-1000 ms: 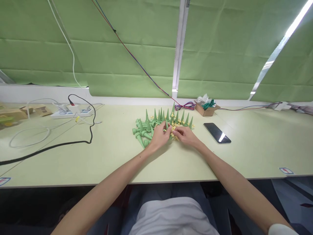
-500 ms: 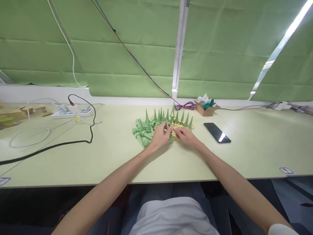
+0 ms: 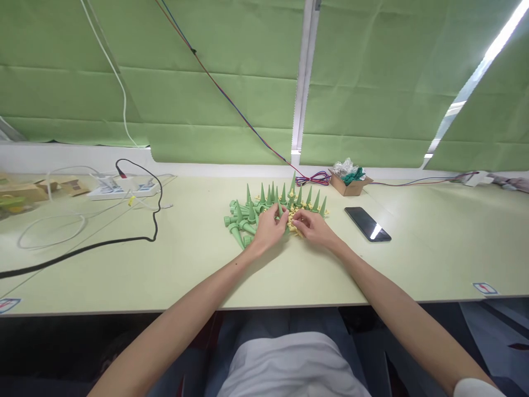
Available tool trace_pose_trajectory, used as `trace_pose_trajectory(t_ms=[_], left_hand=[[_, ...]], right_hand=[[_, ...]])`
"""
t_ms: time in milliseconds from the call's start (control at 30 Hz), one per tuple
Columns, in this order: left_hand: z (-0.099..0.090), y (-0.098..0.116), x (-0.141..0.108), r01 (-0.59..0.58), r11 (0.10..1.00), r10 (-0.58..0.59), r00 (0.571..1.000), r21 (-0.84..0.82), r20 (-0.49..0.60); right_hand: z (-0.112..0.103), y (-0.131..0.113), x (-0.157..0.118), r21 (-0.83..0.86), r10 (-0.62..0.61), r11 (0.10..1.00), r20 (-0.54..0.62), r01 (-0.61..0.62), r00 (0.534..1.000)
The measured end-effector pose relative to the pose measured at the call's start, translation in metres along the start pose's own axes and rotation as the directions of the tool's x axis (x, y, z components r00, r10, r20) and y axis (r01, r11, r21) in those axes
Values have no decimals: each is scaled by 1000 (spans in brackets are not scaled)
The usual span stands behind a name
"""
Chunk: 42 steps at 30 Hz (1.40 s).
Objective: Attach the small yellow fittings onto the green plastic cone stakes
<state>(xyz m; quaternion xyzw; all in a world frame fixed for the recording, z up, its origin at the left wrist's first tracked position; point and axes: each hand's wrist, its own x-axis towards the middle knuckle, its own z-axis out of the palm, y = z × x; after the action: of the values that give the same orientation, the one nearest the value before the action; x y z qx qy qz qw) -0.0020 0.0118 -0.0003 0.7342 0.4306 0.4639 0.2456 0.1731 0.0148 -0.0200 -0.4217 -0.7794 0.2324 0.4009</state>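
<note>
My left hand [image 3: 269, 227] is closed round a green plastic spike [image 3: 280, 211], whose pointed tip shows above the fingers. My right hand [image 3: 317, 227] is just to the right, fingers curled and thumb near the fingertips, over a heap of small yellow plastic pieces [image 3: 291, 224]. Anything between those fingertips is too small to make out. Behind the hands several green spikes [image 3: 309, 196] stand point up, some with yellow pieces at their bases. More green spikes [image 3: 247, 227] lie in a loose pile to the left of my left hand, partly hidden by it.
A black phone [image 3: 367, 224] lies to the right. At the back a small cardboard box [image 3: 347, 188] holds clear and teal plastic, beside coiled wires [image 3: 316, 178]. Leftward are a power strip [image 3: 124, 190], a black cable [image 3: 155, 220] and cardboard pieces [image 3: 25, 192].
My right hand has drawn slightly away from the left, with its fingers more curled over the yellow pieces. My left hand still holds the spike in nearly the same place.
</note>
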Motion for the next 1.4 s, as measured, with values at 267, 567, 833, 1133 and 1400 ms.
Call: trace_pose_trajectory(t_ms=[267,567,833,1133,1400], left_hand=[[0,0,0,-2,1000,2,999,5,32],[1,0,0,-26,999,26,999,-20,31],[2,0,0,4,997,-8,999,-73,-52],[-1,4,-2,-5,996,5,1000,-84,-7],[-2,6,-4,-13,993,14,1000,-118,0]], right_hand=[[-1,-1,1,-119,-48,992,1,48,999],[0,0,2,-129,-58,990,-25,55,998],[0,-1,0,49,-29,998,3,29,1000],[-2,-1,0,48,-26,998,7,26,1000],[-3,-2,0,13,-53,999,-1,53,999]])
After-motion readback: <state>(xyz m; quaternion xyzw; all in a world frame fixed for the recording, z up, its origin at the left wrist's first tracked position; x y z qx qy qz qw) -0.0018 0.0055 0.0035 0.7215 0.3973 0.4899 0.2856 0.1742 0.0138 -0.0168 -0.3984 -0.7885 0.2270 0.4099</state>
